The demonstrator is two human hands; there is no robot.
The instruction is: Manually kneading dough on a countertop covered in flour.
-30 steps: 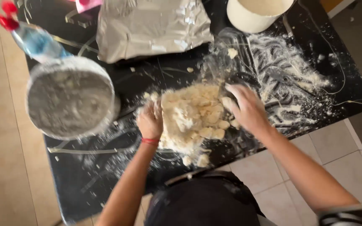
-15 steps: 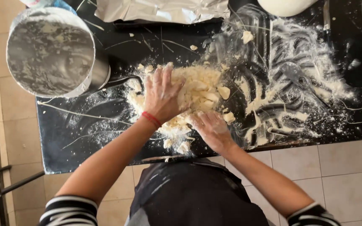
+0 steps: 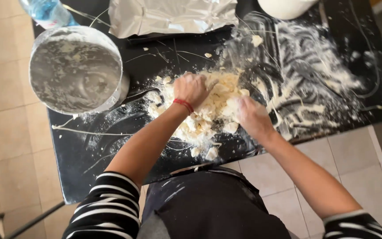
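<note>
A crumbly pale dough pile (image 3: 208, 113) lies on the black table (image 3: 89, 150), dusted with flour. My left hand (image 3: 192, 88), with a red band at the wrist, is curled into a fist and presses into the top of the dough. My right hand (image 3: 253, 117) is floury and pushes into the pile's right side, its fingers bent around lumps of dough. Loose crumbs lie at the pile's near edge.
A floury metal pot (image 3: 76, 68) stands at the left, a blue-tinted plastic bottle (image 3: 47, 11) behind it. A foil-lined tray (image 3: 173, 15) and a white bowl (image 3: 286, 6) sit at the back. Spilled flour (image 3: 315, 75) streaks the right side. Tiled floor surrounds the table.
My left hand has closed from flat to a fist on the dough. My right hand has shifted from the pile's near edge to its right side. The view has moved slightly.
</note>
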